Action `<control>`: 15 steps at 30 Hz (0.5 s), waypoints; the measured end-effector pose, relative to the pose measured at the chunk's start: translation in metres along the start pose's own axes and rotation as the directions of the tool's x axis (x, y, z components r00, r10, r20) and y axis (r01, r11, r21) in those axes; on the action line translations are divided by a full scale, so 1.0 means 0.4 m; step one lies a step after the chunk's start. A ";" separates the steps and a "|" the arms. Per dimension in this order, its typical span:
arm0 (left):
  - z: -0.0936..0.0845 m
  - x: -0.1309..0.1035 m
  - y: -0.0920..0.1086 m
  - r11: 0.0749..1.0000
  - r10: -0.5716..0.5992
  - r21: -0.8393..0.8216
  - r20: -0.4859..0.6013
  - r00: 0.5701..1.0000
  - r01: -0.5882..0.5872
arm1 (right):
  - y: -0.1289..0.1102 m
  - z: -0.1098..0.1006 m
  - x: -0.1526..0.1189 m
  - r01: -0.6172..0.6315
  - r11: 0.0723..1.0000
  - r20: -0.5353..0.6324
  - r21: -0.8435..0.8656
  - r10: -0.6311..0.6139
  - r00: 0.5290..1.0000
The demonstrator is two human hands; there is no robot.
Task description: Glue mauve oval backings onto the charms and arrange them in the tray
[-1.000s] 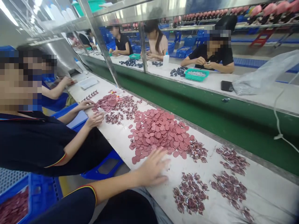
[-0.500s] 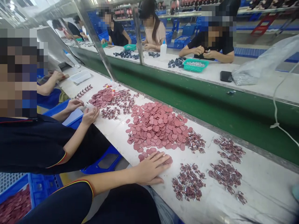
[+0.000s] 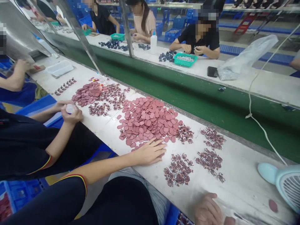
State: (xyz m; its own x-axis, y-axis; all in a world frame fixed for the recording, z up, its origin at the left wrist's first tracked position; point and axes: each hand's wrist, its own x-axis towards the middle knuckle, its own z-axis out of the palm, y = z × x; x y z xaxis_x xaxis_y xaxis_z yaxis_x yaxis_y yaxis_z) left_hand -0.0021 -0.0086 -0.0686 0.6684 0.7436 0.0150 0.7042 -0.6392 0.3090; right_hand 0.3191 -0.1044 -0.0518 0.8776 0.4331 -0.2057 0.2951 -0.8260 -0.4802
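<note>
My left hand (image 3: 151, 152) lies flat, fingers spread, on the near edge of a large heap of dusty-red oval discs (image 3: 150, 120), its fingertips touching the nearest discs. At the bottom edge, my right hand (image 3: 208, 210) is partly cut off and slightly blurred; whether its fingers grip anything is unclear. A reddish-brown piece (image 3: 229, 221) shows beside it. Between the hands lies a pile of small dark-red looped pieces (image 3: 178, 170). Two similar piles, one farther back (image 3: 213, 138) and one nearer (image 3: 209, 161), are to its right. A single red disc (image 3: 273, 206) lies at the far right.
A light-blue fan (image 3: 289, 184) stands at the right edge. At left, a co-worker's hands (image 3: 71, 112) hold something whitish near more discs (image 3: 86, 93). Beyond the green divider (image 3: 164, 90), several people work around teal baskets (image 3: 185, 59). A white cord (image 3: 250, 100) hangs at right.
The view has swung right, shifting the scene leftward. My right hand, the fan and the lone disc have come into view. My left hand remains at the heap's near edge, now covering the nearest discs.
</note>
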 end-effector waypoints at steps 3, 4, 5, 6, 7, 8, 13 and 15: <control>0.000 -0.007 0.026 0.998 0.051 -0.047 -0.031 0.998 -0.052 | 0.046 -0.019 0.016 0.406 0.590 0.004 -0.698 -0.564 0.826; 0.000 -0.015 0.037 0.996 0.066 -0.059 -0.055 0.996 -0.069 | 0.056 -0.022 0.019 0.373 0.291 0.075 -0.881 -0.693 0.717; 0.000 -0.023 0.050 0.994 0.087 -0.065 -0.078 0.993 -0.092 | 0.064 -0.023 0.020 0.256 -0.036 0.187 -0.966 -0.778 0.599; 0.001 -0.031 0.064 0.990 0.115 -0.067 -0.094 0.989 -0.121 | 0.071 -0.025 0.020 0.082 -0.338 0.334 -0.937 -0.806 0.489; 0.004 -0.037 0.079 0.986 0.147 -0.068 -0.101 0.984 -0.154 | 0.077 -0.028 0.020 -0.118 -0.571 0.489 -0.812 -0.777 0.396; 0.008 -0.041 0.094 0.980 0.179 -0.068 -0.098 0.979 -0.186 | 0.082 -0.033 0.019 -0.311 -0.710 0.630 -0.632 -0.704 0.328; 0.019 -0.031 0.147 0.971 0.226 -0.064 -0.060 0.972 -0.230 | 0.100 -0.057 0.007 -0.832 -0.542 0.910 0.114 -0.279 0.306; 0.009 -0.033 0.142 0.974 0.217 -0.061 -0.056 0.975 -0.220 | 0.100 -0.059 -0.008 -0.883 -0.396 0.922 0.251 -0.182 0.343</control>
State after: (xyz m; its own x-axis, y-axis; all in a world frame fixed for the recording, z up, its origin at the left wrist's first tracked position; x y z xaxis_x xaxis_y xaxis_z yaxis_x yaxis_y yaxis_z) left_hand 0.0298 -0.0556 -0.0545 0.7908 0.5971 0.1348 0.5238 -0.7740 0.3557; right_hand 0.3370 -0.1470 -0.0503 -0.1007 0.6310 -0.7692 -0.9868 0.0353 0.1582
